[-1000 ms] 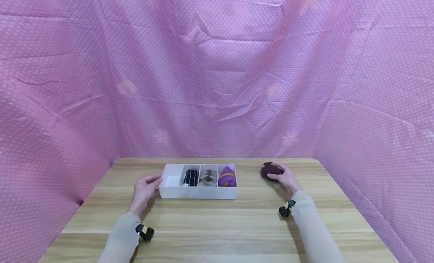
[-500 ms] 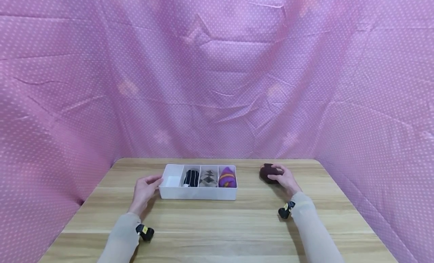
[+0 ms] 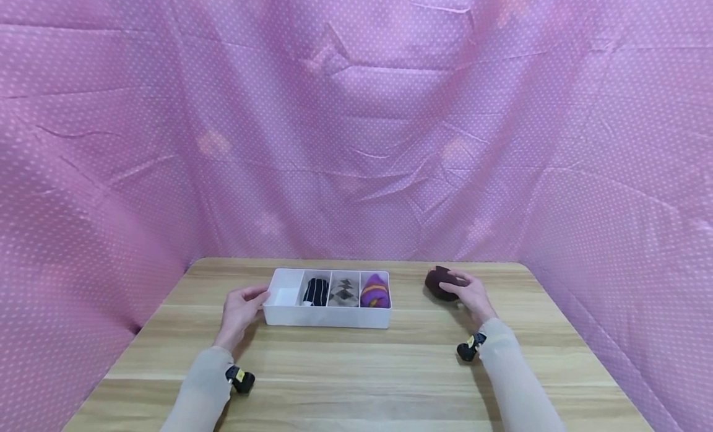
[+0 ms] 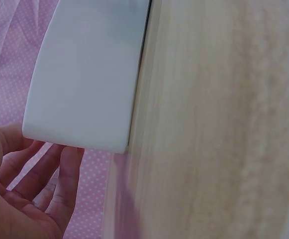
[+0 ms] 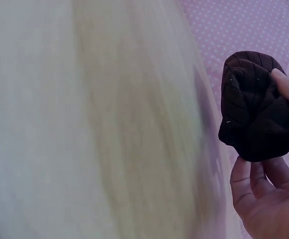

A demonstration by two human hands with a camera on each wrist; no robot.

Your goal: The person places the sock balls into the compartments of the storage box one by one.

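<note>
My left hand is at the left end of a white divided box, its thumb at the rim and fingers against the end wall, as the left wrist view shows up close. Between the thumb and fingers of my right hand is a rolled dark brown sock, held at the table's back right. From left to right, the box has a bare compartment, then a black striped rolled sock, a grey argyle one and a purple one with orange bands.
The light wooden table has its back edge just behind the box and the brown sock. Pink dotted cloth hangs around its back and sides. A small black camera sits on each wrist.
The brown sock has tipped and shifted slightly left in my right hand. My left hand stays at the box end, and the box keeps its place on the table.
</note>
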